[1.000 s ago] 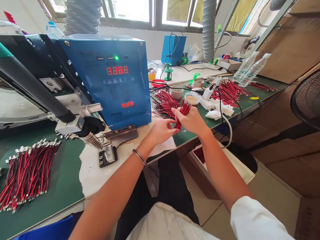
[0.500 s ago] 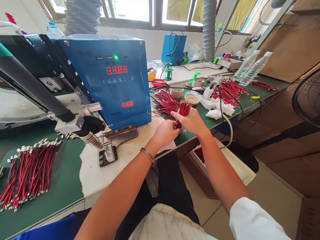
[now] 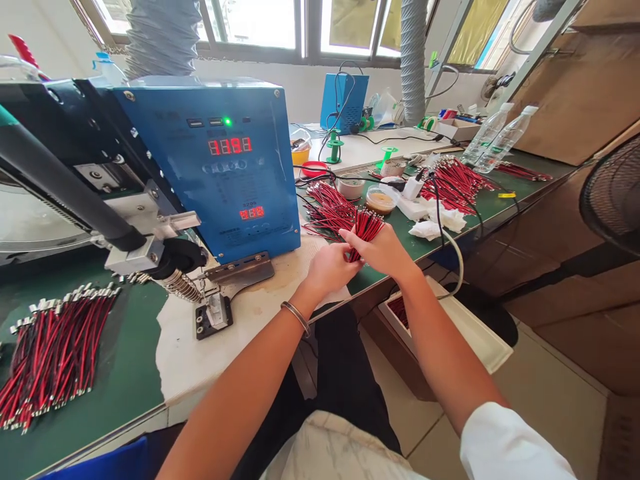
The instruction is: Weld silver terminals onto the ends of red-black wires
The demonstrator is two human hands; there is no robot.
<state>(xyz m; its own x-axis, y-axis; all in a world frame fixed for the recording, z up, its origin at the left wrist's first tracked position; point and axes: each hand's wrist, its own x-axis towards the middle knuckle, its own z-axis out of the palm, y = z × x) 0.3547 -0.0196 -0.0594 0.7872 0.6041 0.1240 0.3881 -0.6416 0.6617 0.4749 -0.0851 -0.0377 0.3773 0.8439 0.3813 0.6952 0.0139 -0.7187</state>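
A bundle of red and black wires stands between my two hands, its stripped tips fanning out at the top. My right hand is wrapped round the bundle from the right side. From the left, my left hand closes on its lower part, fingers pressed against the wires. Just behind, a loose pile of similar wires lies on the bench. A tub of brownish paste sits beyond my right hand. The lower ends of the bundle are mostly hidden by my fingers.
To the left stands a blue soldering machine with red digits, its metal fixture on white paper. Wires with white connectors lie far left. More wires, plastic bottles and crumpled tissue are at right; an open box is below.
The wire tips in my hands have spread into a wider fan leaning right. Both hands keep their hold in nearly the same place. The view has shifted slightly.
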